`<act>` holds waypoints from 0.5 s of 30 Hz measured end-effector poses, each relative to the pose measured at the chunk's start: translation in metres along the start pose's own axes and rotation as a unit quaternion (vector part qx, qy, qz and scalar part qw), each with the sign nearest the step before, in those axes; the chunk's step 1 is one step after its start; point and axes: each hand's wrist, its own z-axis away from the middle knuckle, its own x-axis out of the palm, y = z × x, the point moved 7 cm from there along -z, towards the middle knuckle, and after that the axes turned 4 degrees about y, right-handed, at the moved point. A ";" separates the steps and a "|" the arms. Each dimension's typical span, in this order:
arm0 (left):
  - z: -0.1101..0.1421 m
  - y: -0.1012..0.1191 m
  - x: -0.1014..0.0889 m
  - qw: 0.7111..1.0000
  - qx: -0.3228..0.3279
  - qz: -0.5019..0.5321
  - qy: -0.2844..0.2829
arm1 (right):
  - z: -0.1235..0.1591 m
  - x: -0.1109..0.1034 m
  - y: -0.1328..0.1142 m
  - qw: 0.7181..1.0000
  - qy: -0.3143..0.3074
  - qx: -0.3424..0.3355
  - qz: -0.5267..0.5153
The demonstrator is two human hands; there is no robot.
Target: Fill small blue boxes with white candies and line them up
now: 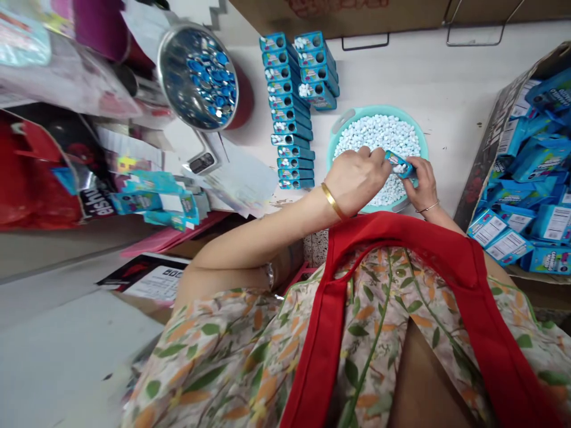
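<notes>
My right hand grips a small blue candy box over a turquoise basin of small white candies. White candies show at the box's end facing me. My left hand, with a gold bangle at its wrist, is closed at the box's left side. Its fingertips are bent away from view, so what they pinch is hidden. Beyond my left hand, similar blue boxes lie in two rows, their round holes facing up and candies showing in several of them.
A steel pot with blue-and-silver round pieces stands at the left, near a small digital scale and papers. Flattened blue packaging lies below. On the right, a cardboard carton holds many blue packets. Wire handles and a cardboard box border the back.
</notes>
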 end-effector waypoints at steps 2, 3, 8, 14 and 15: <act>0.010 -0.003 -0.012 1.000 0.001 -0.001 -0.005 | 0.002 0.002 -0.001 1.000 0.006 0.011 -0.021; 0.014 -0.010 -0.016 1.000 0.000 0.003 -0.008 | 0.004 0.003 -0.003 0.999 0.006 0.019 -0.033; 0.006 -0.052 0.011 0.993 0.043 0.105 0.032 | 0.005 0.013 -0.024 0.989 -0.069 0.113 -0.069; -0.025 -0.051 0.073 0.960 0.112 0.252 0.047 | -0.003 -0.004 -0.040 0.985 -0.076 0.147 -0.057; -0.024 -0.054 0.073 0.959 0.104 0.257 0.052 | -0.005 -0.023 -0.029 0.986 -0.038 0.154 -0.048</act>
